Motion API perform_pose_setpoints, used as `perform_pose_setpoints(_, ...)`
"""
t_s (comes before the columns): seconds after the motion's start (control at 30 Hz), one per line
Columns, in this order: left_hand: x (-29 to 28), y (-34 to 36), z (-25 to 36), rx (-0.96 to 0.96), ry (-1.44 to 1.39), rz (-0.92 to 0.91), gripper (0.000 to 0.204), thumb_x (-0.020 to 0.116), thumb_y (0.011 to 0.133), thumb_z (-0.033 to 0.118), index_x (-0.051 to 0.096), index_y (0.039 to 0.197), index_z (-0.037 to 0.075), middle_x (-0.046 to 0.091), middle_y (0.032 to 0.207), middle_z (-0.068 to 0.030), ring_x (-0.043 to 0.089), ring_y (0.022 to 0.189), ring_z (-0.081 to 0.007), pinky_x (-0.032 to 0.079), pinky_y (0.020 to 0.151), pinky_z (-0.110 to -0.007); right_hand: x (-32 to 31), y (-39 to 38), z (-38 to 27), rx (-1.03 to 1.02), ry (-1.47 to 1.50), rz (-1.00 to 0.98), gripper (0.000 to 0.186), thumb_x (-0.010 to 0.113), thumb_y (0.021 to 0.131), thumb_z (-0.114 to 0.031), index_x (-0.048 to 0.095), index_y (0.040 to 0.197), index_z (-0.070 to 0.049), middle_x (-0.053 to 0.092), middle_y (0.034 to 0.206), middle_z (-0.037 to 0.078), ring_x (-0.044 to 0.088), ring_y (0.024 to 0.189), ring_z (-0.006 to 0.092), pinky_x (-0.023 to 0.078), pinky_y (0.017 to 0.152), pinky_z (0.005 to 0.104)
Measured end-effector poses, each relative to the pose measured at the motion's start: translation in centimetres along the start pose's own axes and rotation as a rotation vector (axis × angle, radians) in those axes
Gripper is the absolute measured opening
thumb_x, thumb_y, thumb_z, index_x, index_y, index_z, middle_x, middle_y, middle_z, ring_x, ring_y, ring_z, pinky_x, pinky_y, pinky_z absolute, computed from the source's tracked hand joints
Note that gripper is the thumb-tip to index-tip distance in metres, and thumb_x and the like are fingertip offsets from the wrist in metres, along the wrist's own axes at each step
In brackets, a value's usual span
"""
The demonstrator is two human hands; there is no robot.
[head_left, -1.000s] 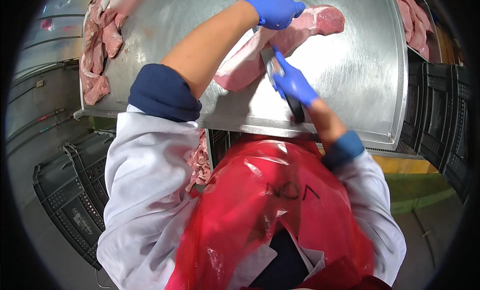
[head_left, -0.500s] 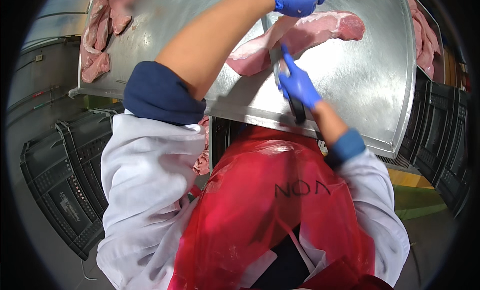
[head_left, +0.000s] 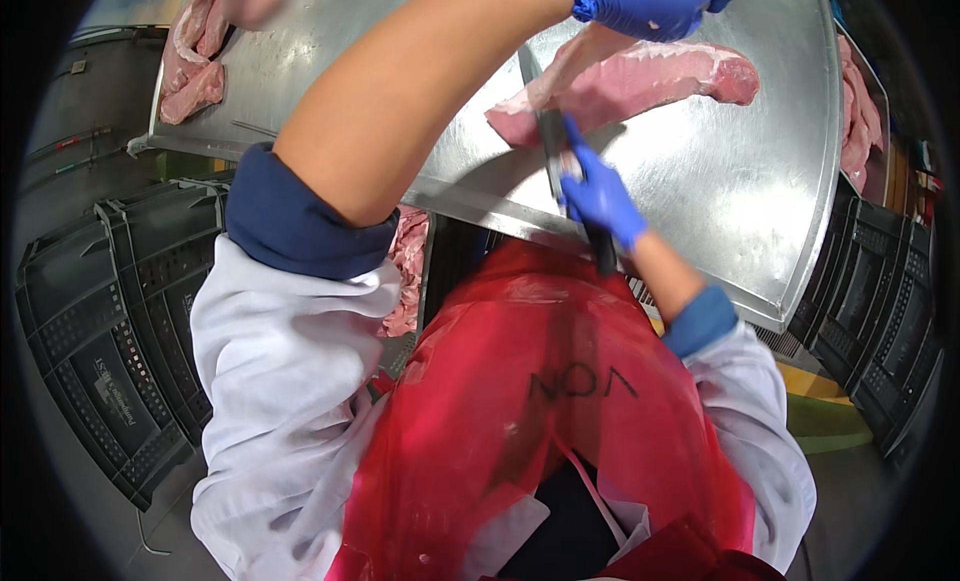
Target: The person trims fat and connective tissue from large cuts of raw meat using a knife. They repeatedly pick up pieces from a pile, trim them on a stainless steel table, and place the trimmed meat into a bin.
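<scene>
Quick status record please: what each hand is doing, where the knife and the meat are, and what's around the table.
left hand: blue glove, gripping the far end of the meat cut
right hand: blue glove, closed on the knife handle
knife: blade pointing away from the person, against the meat cut
meat cut: long pink piece lying on the steel table
steel table: more meat pieces at its far left corner
surroundings: black crates on the floor at left
clothing: red apron over white coat
</scene>
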State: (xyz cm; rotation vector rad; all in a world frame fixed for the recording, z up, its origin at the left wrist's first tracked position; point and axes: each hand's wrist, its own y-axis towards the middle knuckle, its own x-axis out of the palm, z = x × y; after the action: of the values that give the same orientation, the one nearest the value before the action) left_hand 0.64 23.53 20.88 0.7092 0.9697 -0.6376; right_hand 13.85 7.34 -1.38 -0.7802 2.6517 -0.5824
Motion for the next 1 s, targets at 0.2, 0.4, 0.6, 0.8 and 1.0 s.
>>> perform_pose_setpoints(0.2,-6.6,-1.1,2.2,0.027,0.031,0.081,0.012,0.058,0.081,0.006,0.059,0.093,0.002,0.065,0.081,-0.0207,0.063,0.077,-0.0383,0.05,0.069,-0.045,1.7,-0.7,-1.7,-0.166,0.085,-0.08,0.076,0.056,0.092,-0.011,0.024,0.16,-0.024,0.066,0.078,0.007,0.062,0.061,0.0132,0.055,0.059,0.0306)
perform_pose_setpoints(0.4,-7.0,4.4,7.6,0.151,-0.021,0.002,0.012,0.055,0.083,0.005,0.06,0.093,0.001,0.065,0.081,-0.0199,0.064,0.076,-0.0354,0.051,0.069,-0.042,-0.7,2.2,-2.1,-0.042,0.133,-0.212,0.08,0.056,0.092,-0.012,0.02,0.16,-0.032,0.059,0.073,0.005,0.056,0.056,0.0116,0.05,0.053,0.0265)
perform_pose_setpoints(0.6,10.0,23.8,20.1,0.188,-0.33,0.085,0.043,0.066,0.076,0.024,0.067,0.108,-0.005,0.07,0.106,-0.0202,0.069,0.095,-0.0323,0.055,0.086,-0.042,-0.3,-0.1,-5.1,-0.22,0.031,-0.272,0.075,0.055,0.094,-0.013,0.022,0.16,-0.027,0.062,0.077,0.007,0.058,0.06,0.0135,0.052,0.054,0.0286)
perform_pose_setpoints(0.8,15.0,17.5,15.3,0.168,-0.489,0.122,0.08,0.076,0.082,0.039,0.042,0.144,0.001,0.052,0.138,-0.0239,0.052,0.129,-0.0373,0.046,0.104,-0.049,-12.1,2.2,7.1,-0.121,0.237,0.362,0.067,0.052,0.098,-0.013,0.025,0.159,-0.021,0.063,0.078,0.009,0.061,0.06,0.0148,0.054,0.054,0.0311)
perform_pose_setpoints(1.0,17.5,-7.8,-6.3,-0.715,-0.027,-0.205,0.071,0.069,0.078,0.041,0.05,0.134,0.001,0.054,0.13,-0.0267,0.054,0.12,-0.0428,0.045,0.103,-0.048,-26.0,4.2,2.1,-0.02,0.152,0.757,0.055,0.045,0.105,-0.027,0.027,0.157,-0.024,0.063,0.073,0.011,0.064,0.059,0.0199,0.053,0.05,0.0346)
